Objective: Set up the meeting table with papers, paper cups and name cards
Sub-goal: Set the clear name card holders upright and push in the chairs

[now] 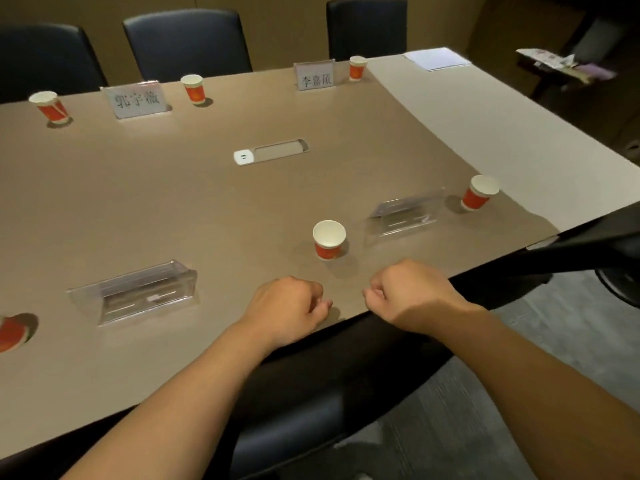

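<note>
My left hand (289, 308) and my right hand (412, 294) hover over the near edge of the brown meeting table (173, 202), both curled into loose fists with nothing in them. Just beyond them stands a red-and-white paper cup (329, 240). Clear name-card stands sit on the near side, one to the left (138, 292) and one to the right (405, 216), seen from behind. A second cup (479, 192) stands right of that stand. Across the table are two name cards (136, 99) (315, 76) and three cups (50, 107) (194, 89) (357, 68). A stack of white papers (436, 58) lies at the far right corner.
A power socket panel (272, 151) is set in the table's middle. Part of another cup (12, 332) shows at the left edge. Dark chairs (187, 43) line the far side, and a black chair (311, 410) stands directly below my arms. A side table with clutter (561, 65) is at the back right.
</note>
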The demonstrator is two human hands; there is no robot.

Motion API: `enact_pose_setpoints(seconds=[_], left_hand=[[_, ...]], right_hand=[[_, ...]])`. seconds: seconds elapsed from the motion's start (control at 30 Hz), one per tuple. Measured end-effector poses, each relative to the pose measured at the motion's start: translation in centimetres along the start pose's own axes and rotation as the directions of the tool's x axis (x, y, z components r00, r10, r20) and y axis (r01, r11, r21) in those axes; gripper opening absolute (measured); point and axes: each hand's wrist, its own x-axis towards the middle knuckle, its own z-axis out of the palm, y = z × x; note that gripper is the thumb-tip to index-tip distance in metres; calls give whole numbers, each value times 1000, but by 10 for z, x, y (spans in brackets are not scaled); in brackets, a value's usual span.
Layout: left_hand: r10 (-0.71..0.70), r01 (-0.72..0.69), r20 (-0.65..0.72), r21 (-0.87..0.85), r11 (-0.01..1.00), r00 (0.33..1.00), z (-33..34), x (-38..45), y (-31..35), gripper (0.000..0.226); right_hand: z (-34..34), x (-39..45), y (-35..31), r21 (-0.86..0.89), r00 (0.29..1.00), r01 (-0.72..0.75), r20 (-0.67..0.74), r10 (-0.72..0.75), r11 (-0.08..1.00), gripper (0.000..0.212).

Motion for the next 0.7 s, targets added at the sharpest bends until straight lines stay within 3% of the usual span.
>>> enact_pose_setpoints(seconds=[0.27,0.43,0.7], left_hand=[[11,-11,-7,-7,1000,1000,7,77,74,45],[-23,21,-45,-31,999,999,13,137,81,45],[-139,138,-16,-61,989,990,27,207,79,46]], right_hand=[[-16,2,94,11,999,-10,-39,10,1000,44],[-25,46,139,-34,999,27,-35,-28,999,43],[-28,126,200,-74,989,133,81,-127,988,43]])
